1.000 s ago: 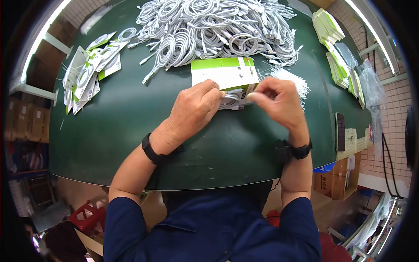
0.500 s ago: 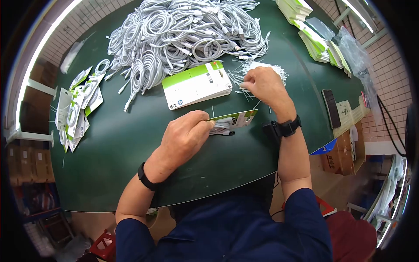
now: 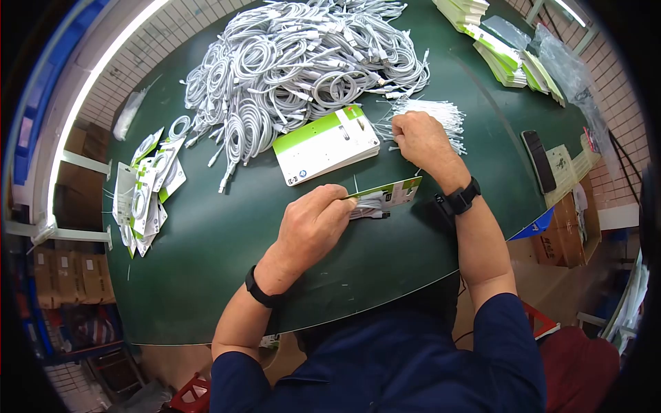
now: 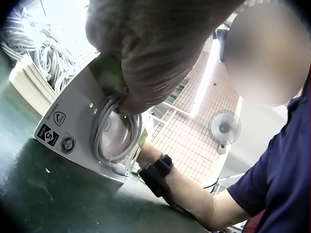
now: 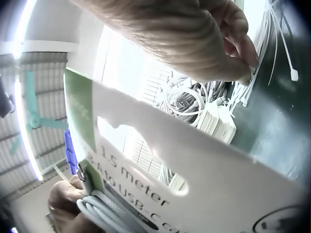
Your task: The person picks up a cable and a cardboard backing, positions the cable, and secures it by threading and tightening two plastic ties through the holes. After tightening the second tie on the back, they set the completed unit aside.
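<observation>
My left hand [image 3: 313, 224] pinches a white and green packaging card [image 3: 403, 191] together with a coiled grey USB cable [image 3: 368, 208] lying against its face. The card stands tilted on edge near the tabletop, and a thin white tie end sticks up behind it. In the left wrist view the cable coil [image 4: 99, 133] hangs over the printed side. My right hand [image 3: 428, 141] reaches to a pile of white cable ties [image 3: 449, 124]. There, in the right wrist view, its thumb and finger [image 5: 238, 70] pinch a cable tie at the pile's edge.
A stack of blank-backed cards [image 3: 327, 151] lies just beyond my left hand. Behind it rises a large heap of grey cables [image 3: 289, 69]. Finished-looking carded cables [image 3: 144, 196] lie at left. More card stacks [image 3: 499, 62] and a phone [image 3: 539, 162] sit at right.
My right hand has left the card and moved over to the cable ties, its fingers closing there. My left hand has drawn the card and cable off the stack toward me. The head view has shifted.
</observation>
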`<action>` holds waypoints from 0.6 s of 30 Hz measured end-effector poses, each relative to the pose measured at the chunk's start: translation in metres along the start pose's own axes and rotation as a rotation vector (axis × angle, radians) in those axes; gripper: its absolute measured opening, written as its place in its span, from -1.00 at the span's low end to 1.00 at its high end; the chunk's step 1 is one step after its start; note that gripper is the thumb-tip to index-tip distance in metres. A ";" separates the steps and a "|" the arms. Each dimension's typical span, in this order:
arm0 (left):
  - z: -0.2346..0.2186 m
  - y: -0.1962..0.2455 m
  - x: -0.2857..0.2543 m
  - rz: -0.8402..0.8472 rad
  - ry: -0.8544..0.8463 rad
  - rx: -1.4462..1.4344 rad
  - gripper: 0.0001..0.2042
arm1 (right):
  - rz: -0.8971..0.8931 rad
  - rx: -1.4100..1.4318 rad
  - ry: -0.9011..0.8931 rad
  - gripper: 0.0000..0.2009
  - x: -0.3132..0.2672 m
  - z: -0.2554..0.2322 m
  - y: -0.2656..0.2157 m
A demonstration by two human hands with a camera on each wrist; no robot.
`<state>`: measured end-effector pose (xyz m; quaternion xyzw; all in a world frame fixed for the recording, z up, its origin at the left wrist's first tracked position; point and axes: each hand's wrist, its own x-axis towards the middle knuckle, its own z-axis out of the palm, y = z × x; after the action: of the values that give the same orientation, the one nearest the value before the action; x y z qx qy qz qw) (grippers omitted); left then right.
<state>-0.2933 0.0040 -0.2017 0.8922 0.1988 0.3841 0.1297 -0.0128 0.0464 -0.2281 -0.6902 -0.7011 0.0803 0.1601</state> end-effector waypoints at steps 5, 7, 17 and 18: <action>-0.001 0.001 0.001 0.006 -0.006 0.001 -0.79 | 0.026 0.022 0.056 -0.89 0.005 -0.001 0.006; -0.001 0.000 0.000 0.012 -0.006 -0.006 -0.78 | 0.019 0.077 0.140 -0.89 0.004 0.001 0.008; -0.003 -0.002 0.000 0.019 -0.013 -0.010 -0.76 | -0.041 0.219 0.154 -0.87 0.001 -0.016 0.010; -0.003 -0.002 0.000 0.022 -0.009 -0.006 -0.76 | -0.031 0.339 0.154 -0.86 0.000 -0.022 0.005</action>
<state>-0.2961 0.0061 -0.2007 0.8957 0.1874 0.3820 0.1291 -0.0011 0.0440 -0.2092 -0.6467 -0.6736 0.1416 0.3286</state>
